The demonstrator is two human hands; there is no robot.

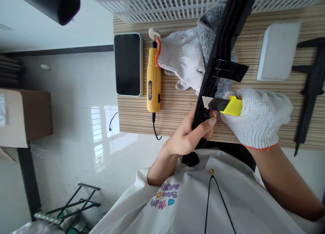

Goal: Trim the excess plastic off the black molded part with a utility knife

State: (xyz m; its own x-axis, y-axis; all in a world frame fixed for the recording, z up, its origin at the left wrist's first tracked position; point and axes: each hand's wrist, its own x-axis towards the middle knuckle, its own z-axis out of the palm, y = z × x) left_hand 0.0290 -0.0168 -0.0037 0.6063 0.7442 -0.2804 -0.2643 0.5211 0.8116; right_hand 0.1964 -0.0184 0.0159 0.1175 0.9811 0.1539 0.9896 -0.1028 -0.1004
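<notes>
My bare left hand (pixel 191 134) is closed around the lower part of a long black plastic part (pixel 212 69), which slants up and away over the table. In a white knit glove with an orange cuff, my right hand (pixel 256 117) grips a yellow utility knife (pixel 233 106). The knife's blade tip lies at the edge of the black part, just above my left thumb; whether it touches cannot be made out. Beneath the black part lie a white knit glove (pixel 182 52) and a grey towel-like cloth (pixel 208 24).
On the striped wooden table (pixel 175 122) lie a phone (pixel 128 64), a yellow corded tool (pixel 153 81), a white block (pixel 279 51) and a black caliper (pixel 311 88). A white slatted basket (pixel 162 5) stands along the far edge. A cardboard box (pixel 27 115) is at the left.
</notes>
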